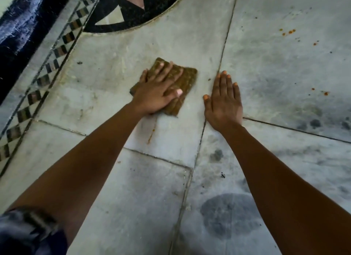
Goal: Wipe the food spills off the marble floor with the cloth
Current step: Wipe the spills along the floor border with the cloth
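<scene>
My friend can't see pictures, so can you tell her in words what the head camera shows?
A person's left hand presses a folded brown cloth flat on a grey marble floor, while the right hand rests open on the floor beside it. Small orange food spots dot the tiles to the right, and an orange streak lies near the cloth.

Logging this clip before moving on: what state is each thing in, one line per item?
cloth: folded flat on the floor, under the left hand
left hand: fingers straight, pressing on the cloth
right hand: flat on the bare floor, holding nothing
orange spots: unwiped, far right
orange streak: unwiped, near the cloth
marble floor: dark smudges
</scene>
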Demonstrator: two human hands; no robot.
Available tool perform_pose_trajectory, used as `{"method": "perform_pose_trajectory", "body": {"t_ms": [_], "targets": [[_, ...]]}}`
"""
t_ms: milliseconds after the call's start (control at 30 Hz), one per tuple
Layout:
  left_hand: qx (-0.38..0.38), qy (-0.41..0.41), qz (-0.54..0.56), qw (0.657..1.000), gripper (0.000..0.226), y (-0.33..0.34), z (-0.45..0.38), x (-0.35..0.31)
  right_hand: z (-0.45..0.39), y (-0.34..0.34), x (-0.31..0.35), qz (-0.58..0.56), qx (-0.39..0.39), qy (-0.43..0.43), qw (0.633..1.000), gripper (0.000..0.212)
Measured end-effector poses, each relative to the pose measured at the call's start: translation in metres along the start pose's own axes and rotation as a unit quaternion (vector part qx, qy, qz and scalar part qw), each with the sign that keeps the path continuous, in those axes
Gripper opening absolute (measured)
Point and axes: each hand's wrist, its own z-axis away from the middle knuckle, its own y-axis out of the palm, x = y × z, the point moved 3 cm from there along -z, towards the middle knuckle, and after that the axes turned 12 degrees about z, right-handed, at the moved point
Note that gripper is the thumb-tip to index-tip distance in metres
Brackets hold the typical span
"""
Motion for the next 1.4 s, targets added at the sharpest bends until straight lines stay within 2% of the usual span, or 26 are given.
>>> {"method": "perform_pose_trajectory", "body": {"t_ms": [133, 200, 367, 467, 600, 667, 733, 867, 967, 1033, 1133, 1233, 1300, 1400], "targets": [[-0.04, -0.164, 0.044, 0.985, 0.058, -0.021, -0.035, 0.023, 0.0, -0.001, 0.0, 0.001, -0.01, 0.003, 1.0, 0.062], [-0.038, -0.185, 0.047, 0.981, 0.058, -0.022, -0.055, 0.007, 0.001, -0.001, 0.001, 0.0, -0.01, 0.003, 1.0, 0.062], [-0.026, -0.061, 0.017, 0.998, 0.062, 0.005, -0.034, -0.04, 0.0, -0.003, 0.002, -0.018, -0.027, 0.002, 0.999, 0.066], [-0.036, -0.052, 0.018, 0.998, 0.062, 0.006, 0.004, -0.013, 0.001, -0.002, 0.002, -0.008, -0.017, 0.001, 1.0, 0.062], [-0.068, -0.214, 0.044, 0.973, 0.06, -0.026, -0.001, 0.055, 0.002, -0.002, 0.001, 0.002, -0.01, 0.002, 1.0, 0.061], [-0.065, -0.26, 0.056, 0.962, 0.061, -0.034, -0.02, 0.058, 0.002, -0.002, 0.002, -0.001, -0.011, 0.003, 1.0, 0.061], [-0.06, -0.245, 0.045, 0.967, 0.062, -0.03, -0.033, 0.034, 0.001, -0.004, 0.002, 0.002, -0.009, 0.002, 1.0, 0.061], [-0.05, -0.108, 0.019, 0.993, 0.068, 0.006, -0.017, -0.025, 0.002, -0.004, 0.002, -0.007, -0.018, 0.002, 1.0, 0.063], [-0.038, -0.054, 0.005, 0.998, 0.071, 0.013, 0.017, -0.013, 0.002, -0.003, 0.003, -0.003, -0.009, -0.004, 1.0, 0.062], [-0.054, -0.089, 0.015, 0.994, 0.07, -0.001, 0.022, 0.019, 0.001, -0.003, 0.001, 0.001, -0.004, 0.0, 1.0, 0.061], [-0.072, -0.218, 0.049, 0.972, 0.064, -0.024, 0.022, 0.069, 0.002, -0.002, 0.001, -0.002, -0.009, -0.001, 1.0, 0.061], [-0.108, -0.278, 0.059, 0.953, 0.065, -0.019, 0.028, 0.062, 0.003, -0.004, 0.001, -0.01, -0.006, 0.001, 1.0, 0.061], [-0.122, -0.258, 0.056, 0.957, 0.066, 0.0, 0.042, 0.032, 0.003, -0.006, 0.003, -0.008, -0.006, 0.001, 1.0, 0.062], [-0.093, -0.159, 0.036, 0.982, 0.066, 0.019, 0.06, -0.002, 0.004, -0.009, 0.002, -0.007, 0.007, 0.001, 1.0, 0.062]]}}
